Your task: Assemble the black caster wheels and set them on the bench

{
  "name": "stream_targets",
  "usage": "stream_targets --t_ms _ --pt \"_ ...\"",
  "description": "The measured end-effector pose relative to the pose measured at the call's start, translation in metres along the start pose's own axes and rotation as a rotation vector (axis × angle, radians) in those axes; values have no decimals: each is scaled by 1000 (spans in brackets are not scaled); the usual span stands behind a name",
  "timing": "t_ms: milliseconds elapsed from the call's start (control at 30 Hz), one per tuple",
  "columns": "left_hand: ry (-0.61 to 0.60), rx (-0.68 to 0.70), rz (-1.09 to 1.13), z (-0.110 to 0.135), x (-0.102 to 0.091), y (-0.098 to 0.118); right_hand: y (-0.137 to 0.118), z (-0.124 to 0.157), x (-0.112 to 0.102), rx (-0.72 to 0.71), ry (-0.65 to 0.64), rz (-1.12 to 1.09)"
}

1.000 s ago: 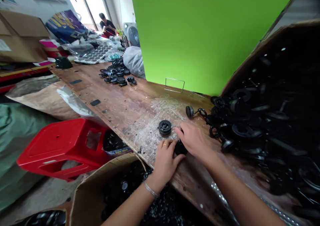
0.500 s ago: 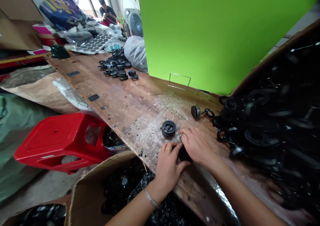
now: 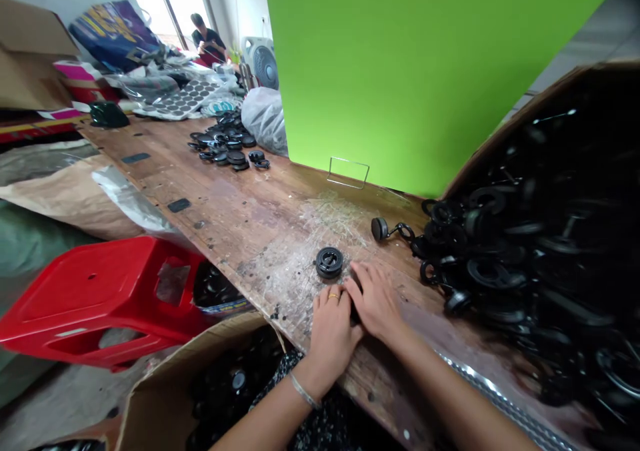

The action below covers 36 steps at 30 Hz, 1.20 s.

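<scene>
- Where the red stool (image 3: 95, 304) is standing left of the wooden table (image 3: 240, 204), the left hand (image 3: 331, 324) is curling its fingers on a small black part (image 3: 354, 311), mostly hidden.
- A round black part (image 3: 329, 262) is lying on the table just beyond the hands.
- The right hand (image 3: 376, 301), fingers flat together, is covering the small black part.
- A heap of black parts (image 3: 525, 258) is filling the table's right end.

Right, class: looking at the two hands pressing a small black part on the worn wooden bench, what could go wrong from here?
1. The left hand and right hand cover the small black part close to the wooden bench edge; a slip could drop it into the open cardboard box below.
2. The heap of black plastic parts spills toward the right hand; a nudge might slide pieces into the work spot.
3. The round black disc lies loose by the fingers and could be knocked.
</scene>
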<state>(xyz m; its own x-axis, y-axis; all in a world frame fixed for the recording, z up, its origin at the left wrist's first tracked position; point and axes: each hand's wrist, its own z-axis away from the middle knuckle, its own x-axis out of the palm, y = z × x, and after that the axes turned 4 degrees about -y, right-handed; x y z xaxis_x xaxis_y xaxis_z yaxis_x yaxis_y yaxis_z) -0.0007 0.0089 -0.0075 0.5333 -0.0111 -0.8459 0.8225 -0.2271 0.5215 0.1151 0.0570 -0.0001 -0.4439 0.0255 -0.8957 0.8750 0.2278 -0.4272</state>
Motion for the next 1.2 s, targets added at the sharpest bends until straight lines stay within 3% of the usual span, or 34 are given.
stream_targets --t_ms 100,267,467,600,700,767,867,967,1067,1133,1200 --pt "48 -21 55 1 -8 -4 11 -12 -2 56 74 -78" --pt "172 -112 34 -1 -23 -23 43 -61 -22 245 207 -116" --pt "250 -113 115 -6 -17 -38 66 -96 -27 362 150 -97" --pt "404 -61 225 -1 -17 -40 60 -77 -31 275 115 -124" --pt "518 -33 353 6 -24 -34 50 -40 -47 130 78 -180" --pt "511 -45 507 9 -30 -23 44 -7 -61 30 48 -218" --pt "296 -112 845 9 -38 2 39 47 -84 -152 -22 -290" --pt "-65 -144 1119 5 -42 28 37 93 -105 -306 -201 -346" --pt "-455 -160 1177 2 -43 46 36 127 -121 -344 -366 -294" --pt "-631 -177 1182 1 -41 53 38 142 -126 -344 -356 -261" --pt "-696 -200 1202 0 -38 57 44 155 -127 -301 -280 -287"
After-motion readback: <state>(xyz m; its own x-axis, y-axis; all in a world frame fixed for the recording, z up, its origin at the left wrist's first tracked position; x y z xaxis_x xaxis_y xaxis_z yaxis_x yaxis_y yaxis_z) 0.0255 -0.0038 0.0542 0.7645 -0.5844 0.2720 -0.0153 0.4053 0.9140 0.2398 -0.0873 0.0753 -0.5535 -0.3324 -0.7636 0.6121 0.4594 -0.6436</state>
